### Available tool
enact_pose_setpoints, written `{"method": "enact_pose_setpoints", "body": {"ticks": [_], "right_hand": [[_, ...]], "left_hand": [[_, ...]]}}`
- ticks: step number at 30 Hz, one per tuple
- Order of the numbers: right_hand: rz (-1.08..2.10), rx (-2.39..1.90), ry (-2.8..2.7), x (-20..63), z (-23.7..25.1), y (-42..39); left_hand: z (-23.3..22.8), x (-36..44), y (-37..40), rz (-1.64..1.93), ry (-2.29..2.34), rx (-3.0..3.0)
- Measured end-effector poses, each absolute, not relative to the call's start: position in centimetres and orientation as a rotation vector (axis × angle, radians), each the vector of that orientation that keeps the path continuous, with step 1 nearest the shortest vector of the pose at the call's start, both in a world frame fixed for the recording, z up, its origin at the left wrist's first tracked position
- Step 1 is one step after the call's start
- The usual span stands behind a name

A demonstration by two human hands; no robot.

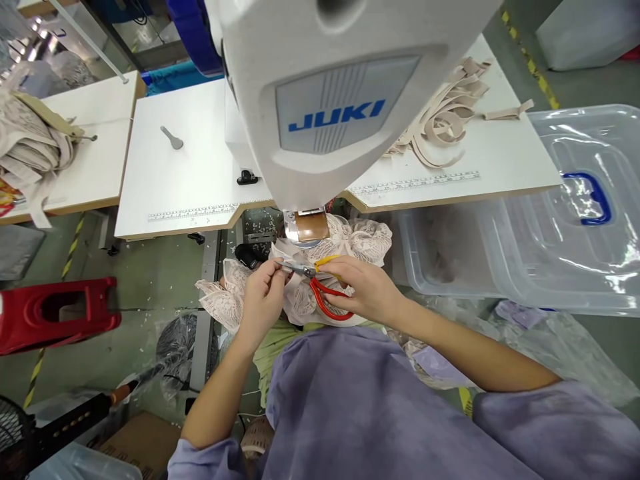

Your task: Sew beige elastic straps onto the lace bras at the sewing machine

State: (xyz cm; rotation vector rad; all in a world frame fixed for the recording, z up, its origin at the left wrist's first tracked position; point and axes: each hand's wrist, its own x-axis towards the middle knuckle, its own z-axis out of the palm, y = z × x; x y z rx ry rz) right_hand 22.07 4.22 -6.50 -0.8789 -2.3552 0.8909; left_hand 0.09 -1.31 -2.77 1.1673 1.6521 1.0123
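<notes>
My right hand [367, 288] is closed on a pair of scissors [323, 308] with one red and one yellow handle. The blades point left, toward the fingertips of my left hand [265, 293]. That hand pinches a pale piece of lace fabric [286, 251] close to the blade tips. More cream lace garments [345, 241] lie bunched in my lap and under the machine head. Just above my hands is the needle area of a white sewing machine [350, 120], with a brown plate [313, 227] at its front.
Beige strips [445, 120] lie on the right of the white table [200, 173]. To the right stands a clear plastic bin [450, 267] with its lid [575, 240]. A red stool [60, 313] and a black fan [65, 427] are at the left. Lace pieces [30, 140] pile on another table.
</notes>
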Motion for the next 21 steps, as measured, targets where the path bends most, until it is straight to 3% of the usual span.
{"method": "enact_pose_setpoints", "body": {"ticks": [10,21], "right_hand": [[1.052,-0.989,-2.171,23.7,-7.6,3.1],[1.111,-0.915,-2.175,20.9,-7.6,3.7]], "left_hand": [[-2.7,-0.9,-0.9,1.084,1.447,0.915],[-2.4,-1.5,-0.4,0.961,1.553,1.019]]}}
